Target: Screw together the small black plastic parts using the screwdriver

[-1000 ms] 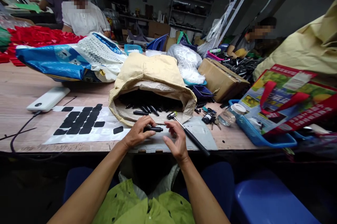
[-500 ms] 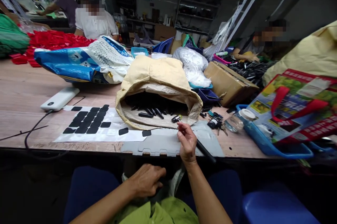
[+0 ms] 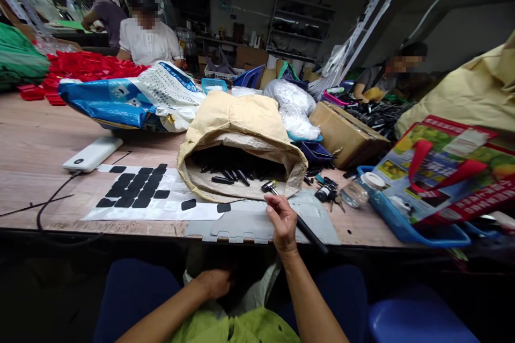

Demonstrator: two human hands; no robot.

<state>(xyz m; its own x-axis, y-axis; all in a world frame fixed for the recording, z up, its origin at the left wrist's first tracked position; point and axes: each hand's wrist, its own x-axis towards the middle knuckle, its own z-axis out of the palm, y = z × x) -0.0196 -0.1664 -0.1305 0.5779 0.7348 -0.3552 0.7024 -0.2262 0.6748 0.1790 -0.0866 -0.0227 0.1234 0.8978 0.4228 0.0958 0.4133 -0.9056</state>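
Note:
My right hand (image 3: 284,224) hovers at the front edge of the table, its fingers loosely bent and the thumb apart from them. Behind it lies a small hammer (image 3: 310,232), its black handle slanting to the right and its head at the mouth of a beige sack (image 3: 237,117). I see no grip on the handle. Black, tube-like pieces (image 3: 242,177) lie inside the sack's opening. Low over my lap, my left hand (image 3: 216,283) reaches into the dark beside some pale sheeting (image 3: 261,290); its fingers are hidden.
Black rounded patches (image 3: 134,187) lie on a white sheet to the left, near a white power bank (image 3: 93,153) with a cable. Keys (image 3: 339,202), a jar (image 3: 354,195) and a blue basket (image 3: 406,225) stand right. Other people sit across the table.
My left hand has moved down and to the left, so its fingers no longer show. My right hand stays by the hammer, with the fingers slightly shifted. The view has tilted a little.

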